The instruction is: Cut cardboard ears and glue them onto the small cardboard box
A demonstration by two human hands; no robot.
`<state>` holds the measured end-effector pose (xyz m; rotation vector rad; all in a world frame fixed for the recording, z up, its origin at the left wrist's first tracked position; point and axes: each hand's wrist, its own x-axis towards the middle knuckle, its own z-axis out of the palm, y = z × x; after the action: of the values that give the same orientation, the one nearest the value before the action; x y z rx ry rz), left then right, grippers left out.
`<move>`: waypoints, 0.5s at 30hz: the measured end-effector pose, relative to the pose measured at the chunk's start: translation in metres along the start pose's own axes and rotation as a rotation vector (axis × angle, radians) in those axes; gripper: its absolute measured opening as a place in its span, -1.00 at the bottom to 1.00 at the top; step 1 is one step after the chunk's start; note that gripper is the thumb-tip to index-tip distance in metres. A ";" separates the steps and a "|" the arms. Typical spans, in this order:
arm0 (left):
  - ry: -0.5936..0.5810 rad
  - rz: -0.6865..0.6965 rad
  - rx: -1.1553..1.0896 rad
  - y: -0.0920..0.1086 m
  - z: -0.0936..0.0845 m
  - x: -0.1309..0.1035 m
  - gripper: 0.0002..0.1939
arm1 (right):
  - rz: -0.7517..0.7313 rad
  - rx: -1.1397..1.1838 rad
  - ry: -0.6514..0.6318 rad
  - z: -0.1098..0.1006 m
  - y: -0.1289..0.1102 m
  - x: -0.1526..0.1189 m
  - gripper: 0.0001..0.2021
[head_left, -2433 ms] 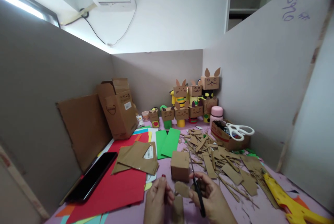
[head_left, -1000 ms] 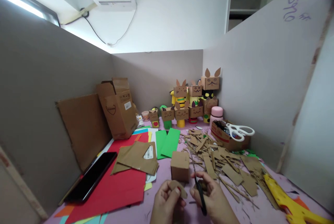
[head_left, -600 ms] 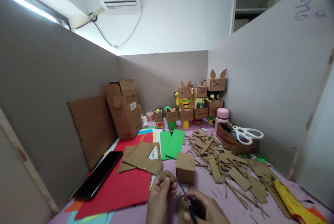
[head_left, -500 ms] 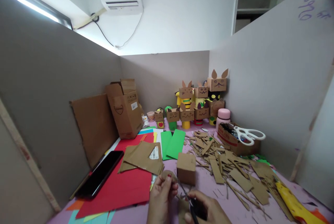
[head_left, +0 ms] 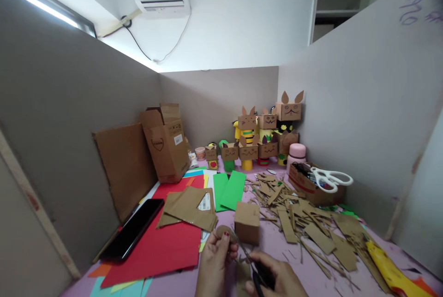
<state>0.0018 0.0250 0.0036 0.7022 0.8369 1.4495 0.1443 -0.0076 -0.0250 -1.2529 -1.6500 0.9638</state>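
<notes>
At the bottom middle, my left hand [head_left: 215,262] pinches a small rounded piece of brown cardboard [head_left: 226,232] between thumb and fingers. My right hand [head_left: 277,276] is wrapped round the black handles of a pair of scissors [head_left: 255,273], whose blades point up and left and meet the right edge of the piece. A small closed cardboard box [head_left: 247,223] stands just beyond the scissors. Under the hands lies another strip of brown cardboard [head_left: 243,278], partly hidden by my right hand.
Cardboard scraps [head_left: 320,237] cover the right side. A black phone [head_left: 134,230] lies on red paper [head_left: 166,251] at left, near brown envelopes [head_left: 190,207] and green sheets [head_left: 233,191]. Behind stand animal-faced box figures [head_left: 248,151], a pink bottle [head_left: 296,153] and a box holding white scissors [head_left: 330,179].
The rounded piece has turned or shifted slightly in my left hand, and the scissor blades have moved a little against its edge. Both hands keep their holds.
</notes>
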 end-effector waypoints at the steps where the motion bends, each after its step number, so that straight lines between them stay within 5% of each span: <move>1: -0.001 0.000 0.001 0.000 0.000 0.000 -0.58 | -0.007 0.000 -0.001 0.000 0.000 0.000 -0.66; 15: 0.001 -0.064 -0.067 -0.001 0.003 -0.001 -0.55 | -0.036 -0.054 -0.044 -0.005 -0.005 0.001 -0.72</move>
<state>0.0049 0.0243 0.0039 0.6186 0.8009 1.4143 0.1471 -0.0073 -0.0186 -1.2409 -1.7375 0.9371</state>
